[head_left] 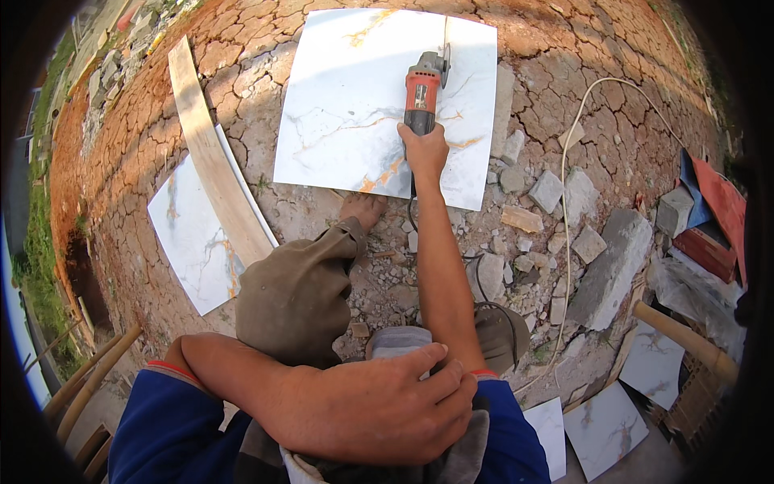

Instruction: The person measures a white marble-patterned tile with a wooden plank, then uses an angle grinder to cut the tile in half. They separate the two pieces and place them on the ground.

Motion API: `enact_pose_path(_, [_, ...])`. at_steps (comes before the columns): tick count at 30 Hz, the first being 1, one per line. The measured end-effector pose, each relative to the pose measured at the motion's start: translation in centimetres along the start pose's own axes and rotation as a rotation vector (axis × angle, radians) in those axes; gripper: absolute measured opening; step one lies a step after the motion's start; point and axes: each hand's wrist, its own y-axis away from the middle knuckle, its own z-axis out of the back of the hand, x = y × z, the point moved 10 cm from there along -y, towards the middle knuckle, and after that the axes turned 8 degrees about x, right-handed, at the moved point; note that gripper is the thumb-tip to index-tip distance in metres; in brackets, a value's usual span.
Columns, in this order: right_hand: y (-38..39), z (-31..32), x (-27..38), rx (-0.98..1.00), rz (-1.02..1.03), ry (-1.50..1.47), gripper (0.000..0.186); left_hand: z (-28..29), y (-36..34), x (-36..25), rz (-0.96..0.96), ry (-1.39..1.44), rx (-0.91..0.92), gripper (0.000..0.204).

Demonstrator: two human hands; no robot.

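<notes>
My right hand (425, 152) is closed around the dark handle of a red and grey angle grinder (421, 95). The grinder's thin disc (446, 66) stands on edge at a large white tile (347, 97) with grey and orange veining. From the disc, a narrow straight line runs to the tile's far edge. My left hand (387, 403) lies across my lap beside my right upper arm, back upward and fingers curled. Its fingertips are tucked out of sight, so anything in them is hidden. Close to the tile's near edge is my bare foot (367, 211).
Left of the tile, a wooden plank (211, 145) lies over another veined tile (189, 230). Broken stones (548, 192) and a concrete slab (609, 270) lie on the right. A pale cable (566, 242) loops across cracked soil. Tile pieces (605, 427) rest at lower right.
</notes>
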Motion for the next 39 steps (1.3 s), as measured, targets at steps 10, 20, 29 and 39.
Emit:
enact_pose_path(10, [1.9, 0.1, -0.5, 0.000, -0.016, -0.002, 0.069, 0.2, 0.1, -0.4, -0.047, 0.054, -0.081, 0.030])
enact_pose_path(20, [3.5, 0.2, -1.2, 0.001, -0.026, -0.023, 0.069, 0.0, 0.1, -0.7, -0.065, 0.025, -0.072, 0.031])
enact_pose_path(29, [4.4, 0.2, -2.5, -0.001, -0.050, 0.007, 0.070, -0.1, 0.3, -1.0, -0.073, 0.028, -0.064, 0.033])
enact_pose_path(39, [5.8, 0.4, -3.2, 0.003, -0.042, -0.010, 0.071, -0.9, 0.5, -1.6, -0.052, -0.026, 0.027, 0.032])
